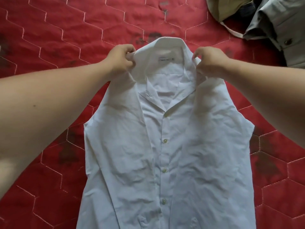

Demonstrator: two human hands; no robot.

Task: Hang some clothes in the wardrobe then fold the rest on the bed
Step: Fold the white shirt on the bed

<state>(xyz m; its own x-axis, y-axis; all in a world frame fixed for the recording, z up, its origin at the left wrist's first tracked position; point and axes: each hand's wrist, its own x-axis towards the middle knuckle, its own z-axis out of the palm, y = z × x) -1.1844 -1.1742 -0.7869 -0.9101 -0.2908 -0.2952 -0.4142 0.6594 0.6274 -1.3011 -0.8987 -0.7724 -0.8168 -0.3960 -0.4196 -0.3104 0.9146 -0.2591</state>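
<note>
A white button-up shirt (165,154) lies front side up on the red quilted bed cover (57,30), buttoned down the middle, collar at the far end. Its sides look folded in, so no sleeves show. My left hand (121,57) pinches the left end of the raised collar. My right hand (208,59) pinches the right end of the collar at the shoulder. The collar stands up between both hands, with a small label visible inside it.
A heap of other clothes lies at the far right corner: a grey-green buttoned garment (277,27) and a khaki one (221,7) beside it. Red cover stretches to the left and behind the shirt.
</note>
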